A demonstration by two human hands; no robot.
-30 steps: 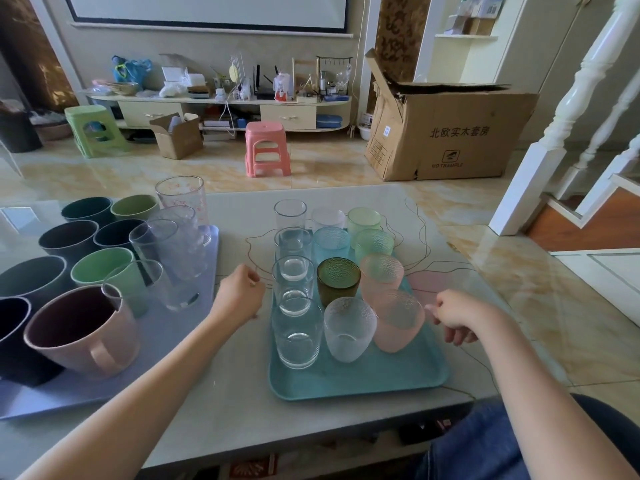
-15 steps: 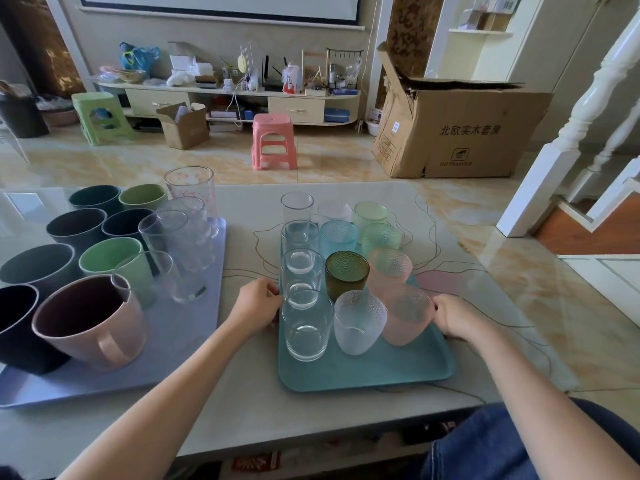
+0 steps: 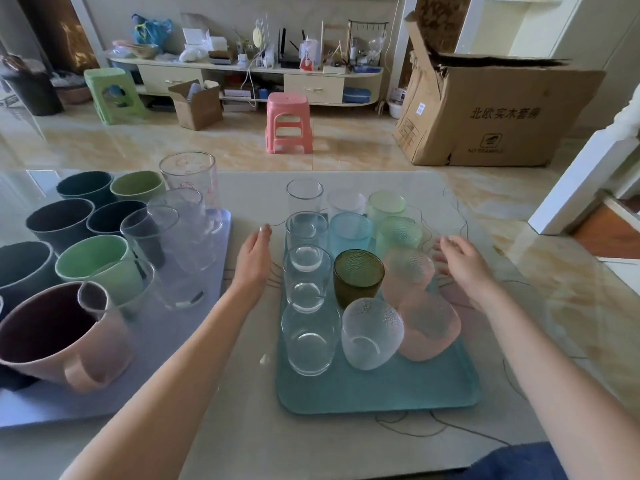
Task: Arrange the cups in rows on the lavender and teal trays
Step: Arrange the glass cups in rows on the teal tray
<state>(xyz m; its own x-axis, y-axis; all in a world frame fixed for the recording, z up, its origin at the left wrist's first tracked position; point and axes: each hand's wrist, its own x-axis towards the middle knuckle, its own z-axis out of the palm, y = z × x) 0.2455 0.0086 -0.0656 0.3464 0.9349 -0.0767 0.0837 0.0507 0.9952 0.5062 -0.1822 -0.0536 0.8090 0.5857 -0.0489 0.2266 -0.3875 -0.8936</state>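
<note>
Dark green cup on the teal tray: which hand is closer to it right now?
Right, narrowly. The right hand hovers past the pink cups to the right of the dark green cup; the left hand is beyond the clear glasses, off the tray.

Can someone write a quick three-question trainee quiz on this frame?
1. True or false: the left hand grips the flat teal plastic tray.
2. Which cup stands in the tray's middle row between the pale blue cup and the frosted clear cup? A) dark green textured glass cup B) pink handled mug C) tall clear tumbler
3. Fill in: the pink handled mug sits on the ___ tray.

Key: 1 false, both the left and the right hand are open beside the tray; 2 A; 3 lavender.
</note>
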